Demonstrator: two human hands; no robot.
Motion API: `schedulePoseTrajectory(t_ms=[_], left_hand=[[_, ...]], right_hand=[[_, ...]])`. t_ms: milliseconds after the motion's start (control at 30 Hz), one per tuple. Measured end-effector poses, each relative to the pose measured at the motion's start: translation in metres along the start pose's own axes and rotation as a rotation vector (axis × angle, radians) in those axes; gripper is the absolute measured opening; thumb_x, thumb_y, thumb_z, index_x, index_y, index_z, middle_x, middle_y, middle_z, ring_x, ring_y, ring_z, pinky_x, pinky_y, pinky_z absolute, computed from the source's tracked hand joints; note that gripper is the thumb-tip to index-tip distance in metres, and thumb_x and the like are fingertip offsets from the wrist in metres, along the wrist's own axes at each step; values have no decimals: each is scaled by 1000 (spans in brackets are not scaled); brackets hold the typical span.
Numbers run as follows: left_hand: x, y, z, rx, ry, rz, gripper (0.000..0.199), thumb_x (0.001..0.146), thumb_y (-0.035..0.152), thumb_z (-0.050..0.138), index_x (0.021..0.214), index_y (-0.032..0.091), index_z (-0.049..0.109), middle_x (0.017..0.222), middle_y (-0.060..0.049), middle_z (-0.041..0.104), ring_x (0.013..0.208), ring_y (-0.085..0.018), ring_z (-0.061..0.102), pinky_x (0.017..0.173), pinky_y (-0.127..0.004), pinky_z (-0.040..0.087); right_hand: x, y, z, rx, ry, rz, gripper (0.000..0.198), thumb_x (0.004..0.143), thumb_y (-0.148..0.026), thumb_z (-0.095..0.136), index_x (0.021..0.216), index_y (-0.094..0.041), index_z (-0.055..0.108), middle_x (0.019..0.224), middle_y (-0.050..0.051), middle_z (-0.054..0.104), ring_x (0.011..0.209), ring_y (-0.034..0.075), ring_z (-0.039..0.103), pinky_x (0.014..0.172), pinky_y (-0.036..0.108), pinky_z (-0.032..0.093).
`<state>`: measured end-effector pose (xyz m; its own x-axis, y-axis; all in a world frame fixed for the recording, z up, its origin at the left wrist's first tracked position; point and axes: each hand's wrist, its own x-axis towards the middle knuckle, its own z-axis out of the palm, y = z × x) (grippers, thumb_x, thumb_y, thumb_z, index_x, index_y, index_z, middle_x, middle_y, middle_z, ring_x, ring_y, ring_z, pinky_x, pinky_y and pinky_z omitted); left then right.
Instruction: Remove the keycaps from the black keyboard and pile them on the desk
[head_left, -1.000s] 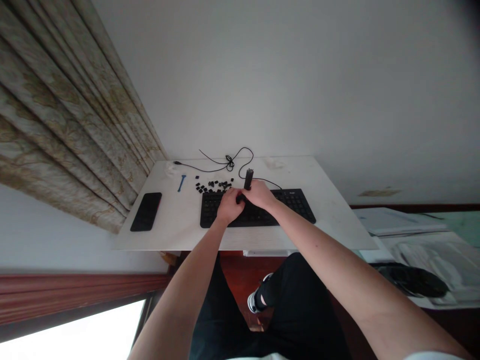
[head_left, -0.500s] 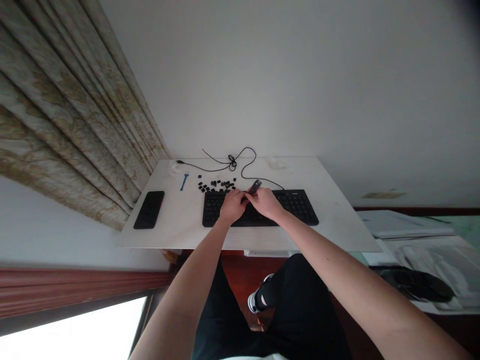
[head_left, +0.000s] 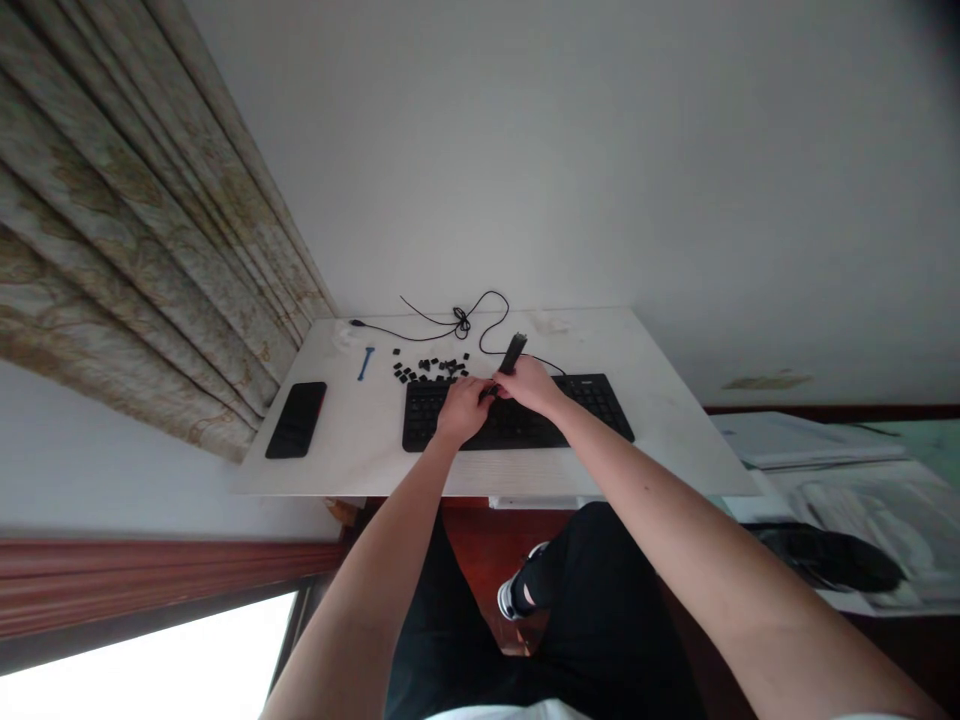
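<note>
A black keyboard [head_left: 517, 432] lies on the white table in front of me. My right hand [head_left: 527, 384] is closed around a black brush-like tool [head_left: 513, 352], whose ragged, bristle-like end points up and away from me. Over the middle of the keyboard, my left hand [head_left: 463, 408] is right beside it, with thumb and fingers drawn together. A small dark bit shows between the two hands, too small to make out. Several loose black keycaps [head_left: 424, 364] lie scattered behind the keyboard's left half.
A blue double-ended tool [head_left: 365, 364] and a black phone [head_left: 295, 420] lie to the left on the table [head_left: 360, 470]. The keyboard's thin black cable [head_left: 501, 318] curls along the back by the wall. A patterned curtain [head_left: 150, 200] hangs at the left edge.
The tool in my right hand has tilted more upright and its end has risen. Both hands stay close together over the keyboard. The whole view has shifted slightly.
</note>
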<state>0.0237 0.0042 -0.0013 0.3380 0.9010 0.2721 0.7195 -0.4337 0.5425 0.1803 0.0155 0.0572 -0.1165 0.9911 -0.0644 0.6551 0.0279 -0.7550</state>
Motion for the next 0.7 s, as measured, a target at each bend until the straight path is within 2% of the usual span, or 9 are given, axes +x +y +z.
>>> schedulePoseTrajectory(t_ms=[100, 167, 267, 433, 533, 700], left_hand=[[0, -1, 0, -17, 9, -27, 21, 91, 10, 59, 108, 17, 68, 104, -9, 71, 107, -24, 61, 98, -39, 48], [1, -1, -1, -17, 9, -51, 20, 90, 8, 57, 104, 17, 68, 103, -9, 70, 105, -24, 62, 97, -39, 49], [1, 0, -1, -16, 10, -81, 17, 89, 10, 60, 102, 17, 67, 103, -9, 70, 105, -24, 62, 96, -39, 49], [2, 1, -2, 11, -6, -55, 12, 92, 15, 59, 99, 17, 68, 102, -9, 70, 103, -25, 62, 95, -39, 49], [2, 1, -3, 47, -30, -8, 15, 94, 17, 56, 102, 18, 69, 102, -9, 70, 102, -25, 61, 95, -40, 48], [0, 2, -5, 96, -71, 9, 21, 94, 16, 53, 107, 18, 70, 104, -10, 69, 104, -25, 60, 94, -39, 48]], right_hand=[[11, -16, 0, -81, -38, 100, 11, 86, -18, 65, 82, -10, 71, 67, 12, 73, 62, 20, 71, 63, 27, 55], [15, -25, 1, -198, -47, 103, 11, 84, -15, 63, 80, -9, 72, 68, 14, 73, 66, 22, 72, 65, 27, 54], [15, -29, 1, -326, -58, 7, 14, 84, -15, 62, 77, -11, 73, 69, 14, 73, 73, 24, 72, 67, 28, 52], [1, -9, -2, -303, -50, -262, 16, 90, -23, 63, 84, -15, 75, 76, 9, 74, 73, 21, 70, 68, 27, 49], [-9, 4, 0, -224, -36, -320, 15, 91, -22, 62, 93, -15, 75, 80, 7, 75, 73, 19, 70, 70, 26, 50], [-22, 13, 8, -181, -9, -381, 16, 94, -20, 58, 95, -16, 74, 83, 7, 75, 74, 18, 70, 73, 27, 51]])
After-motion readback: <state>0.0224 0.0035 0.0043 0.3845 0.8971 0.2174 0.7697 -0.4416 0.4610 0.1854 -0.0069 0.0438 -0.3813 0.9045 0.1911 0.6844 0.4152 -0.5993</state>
